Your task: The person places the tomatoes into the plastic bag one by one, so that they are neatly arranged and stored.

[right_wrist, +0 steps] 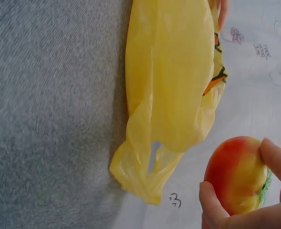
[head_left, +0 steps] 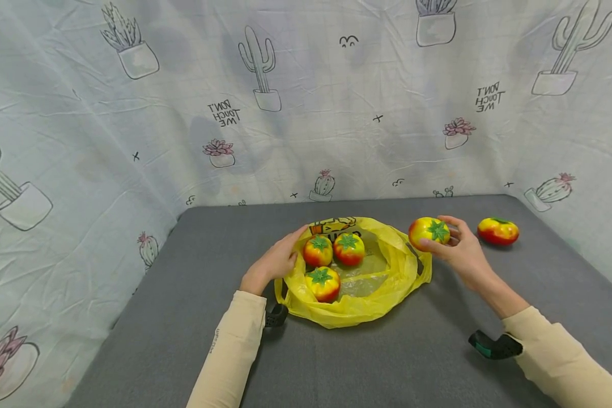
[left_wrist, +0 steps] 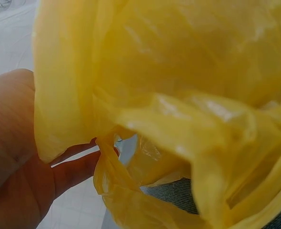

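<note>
Fruit (head_left: 428, 232) held at the right rim of a yellow bag (head_left: 352, 316)

Head view. Bag: one, on a grey table (head_left: 387, 362), mouth upward and spread wide. Contents: three matching red-and-yellow pieces with green tops, all toward the left side, namely a far-left piece (head_left: 318, 251), a far-right piece (head_left: 349, 249) and a near piece (head_left: 323, 284). Loose piece (head_left: 498, 231): one, on the table, right of the right hand (head_left: 461, 249). Right hand: thumb and fingers around the held fruit. Left hand (head_left: 277, 258): at the bag's left rim.

Left wrist view. Folded plastic covered much of the left hand; fingers showed in part, and whether they pinched the rim could not be told. Judged good practice: steady outward support there, so that the mouth stayed wide without straining the thin film.

Right wrist view. Fruit gripped by its sides between thumb and fingertips, apart from the bag; handle loop (right_wrist: 135, 171) slack on the bag's right. Judged good practice: a light, even grip on the smooth sides, and any crossing of the rim made high enough to miss the loop, over the right half of the mouth, away from the three pieces.
</note>
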`<state>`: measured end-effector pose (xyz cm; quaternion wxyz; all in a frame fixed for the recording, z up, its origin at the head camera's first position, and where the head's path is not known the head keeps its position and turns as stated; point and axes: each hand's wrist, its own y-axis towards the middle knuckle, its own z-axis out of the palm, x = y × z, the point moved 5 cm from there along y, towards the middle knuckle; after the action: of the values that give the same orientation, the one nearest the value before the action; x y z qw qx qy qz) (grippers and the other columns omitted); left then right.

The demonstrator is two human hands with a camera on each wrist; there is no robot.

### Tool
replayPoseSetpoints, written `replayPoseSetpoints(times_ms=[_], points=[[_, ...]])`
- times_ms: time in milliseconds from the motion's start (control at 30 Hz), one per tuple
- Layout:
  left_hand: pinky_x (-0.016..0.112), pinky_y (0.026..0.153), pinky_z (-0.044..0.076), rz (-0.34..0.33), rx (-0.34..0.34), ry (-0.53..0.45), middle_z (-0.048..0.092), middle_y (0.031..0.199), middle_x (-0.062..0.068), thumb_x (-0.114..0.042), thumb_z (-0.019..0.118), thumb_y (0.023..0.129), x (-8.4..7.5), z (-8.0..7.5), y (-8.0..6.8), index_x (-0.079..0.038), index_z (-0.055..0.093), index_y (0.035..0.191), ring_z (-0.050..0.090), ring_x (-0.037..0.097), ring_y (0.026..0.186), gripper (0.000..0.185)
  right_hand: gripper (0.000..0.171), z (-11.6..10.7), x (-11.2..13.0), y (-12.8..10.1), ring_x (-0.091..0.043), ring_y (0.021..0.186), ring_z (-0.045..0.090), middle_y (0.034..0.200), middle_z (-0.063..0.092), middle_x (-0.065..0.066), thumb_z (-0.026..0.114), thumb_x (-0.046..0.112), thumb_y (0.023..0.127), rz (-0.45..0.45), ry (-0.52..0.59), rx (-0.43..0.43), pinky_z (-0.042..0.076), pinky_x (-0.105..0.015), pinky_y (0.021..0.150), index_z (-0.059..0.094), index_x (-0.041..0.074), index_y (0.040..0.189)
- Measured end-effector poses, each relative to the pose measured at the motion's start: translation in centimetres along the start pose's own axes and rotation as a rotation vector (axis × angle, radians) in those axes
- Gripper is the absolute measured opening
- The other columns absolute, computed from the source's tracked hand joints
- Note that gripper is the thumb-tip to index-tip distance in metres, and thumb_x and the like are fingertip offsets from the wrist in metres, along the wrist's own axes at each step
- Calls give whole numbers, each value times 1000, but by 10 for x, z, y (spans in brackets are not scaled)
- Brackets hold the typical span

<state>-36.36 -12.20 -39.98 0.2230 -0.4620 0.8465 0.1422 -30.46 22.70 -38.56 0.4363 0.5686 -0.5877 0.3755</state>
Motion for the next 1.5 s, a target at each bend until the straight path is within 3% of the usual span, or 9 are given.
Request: replayPoseSetpoints(times_ms=[200, 367, 533, 800, 900, 1067, 1167, 1300, 1500], points=[[46, 107, 29, -15, 0, -1, 27, 152, 15, 7, 45, 94, 1, 0, 0, -13, 18, 154, 29, 31, 136, 68, 82, 6, 5, -3, -36, 121, 39, 145, 24, -30, 66, 28, 91, -38, -21, 44, 45, -13, 73, 15, 3, 150], [45, 100, 36, -19, -4, 5, 31, 150, 17, 5, 44, 95, 2, 0, 0, -13, 19, 154, 38, 32, 130, 67, 80, 11, 9, -5, -41, 127, 35, 147, 22, -31, 67, 27, 91, -53, -38, 82, 44, -13, 75, 18, 3, 150], [45, 97, 39, -15, -11, 4, 34, 148, 19, 5, 44, 95, 1, 0, 0, -12, 20, 153, 42, 32, 126, 66, 77, 17, 10, -6, -44, 129, 34, 146, 26, -30, 67, 27, 90, -85, -86, 116, 45, -19, 80, 22, 3, 148], [45, 102, 35, -23, -2, 6, 30, 151, 16, 5, 44, 95, 2, 0, 0, -13, 18, 154, 36, 31, 132, 67, 74, 31, 13, -8, -40, 122, 43, 141, 34, -27, 69, 24, 90, -122, -79, 188, 48, -25, 80, 26, 4, 147], [44, 95, 40, -20, -7, 4, 31, 150, 17, 6, 44, 95, 2, 0, 0, -13, 19, 154, 42, 31, 124, 67, 73, 36, 15, -10, -39, 119, 46, 139, 36, -27, 69, 23, 89, -125, -69, 209, 48, -24, 79, 28, 4, 146], [43, 96, 39, -26, 5, -4, 28, 152, 14, 6, 45, 95, 2, 1, 1, -15, 18, 154, 38, 30, 130, 69, 71, 43, 14, -11, -38, 114, 48, 138, 37, -26, 70, 22, 89, -131, -51, 233, 49, -25, 78, 30, 5, 145], [40, 89, 42, -28, 10, -5, 28, 152, 15, 6, 45, 95, 2, 2, 2, -15, 18, 154, 42, 30, 124, 68, 70, 47, 12, -11, -37, 113, 49, 137, 39, -26, 70, 21, 88, -138, -45, 241, 49, -25, 78, 31, 5, 144], [38, 78, 42, -18, 1, 0, 31, 150, 17, 5, 46, 95, 1, 1, 3, -14, 19, 154, 47, 29, 109, 67, 71, 52, 11, -10, -40, 119, 45, 139, 36, -26, 71, 23, 87, -139, -62, 253, 48, -33, 85, 32, 4, 143], [39, 82, 41, -7, -5, 4, 32, 149, 18, 6, 46, 95, 3, 0, 1, -12, 18, 154, 47, 29, 110, 68, 72, 64, 9, -8, -46, 126, 37, 145, 30, -25, 75, 23, 84, -153, -93, 294, 37, -53, 98, 37, 3, 141]])
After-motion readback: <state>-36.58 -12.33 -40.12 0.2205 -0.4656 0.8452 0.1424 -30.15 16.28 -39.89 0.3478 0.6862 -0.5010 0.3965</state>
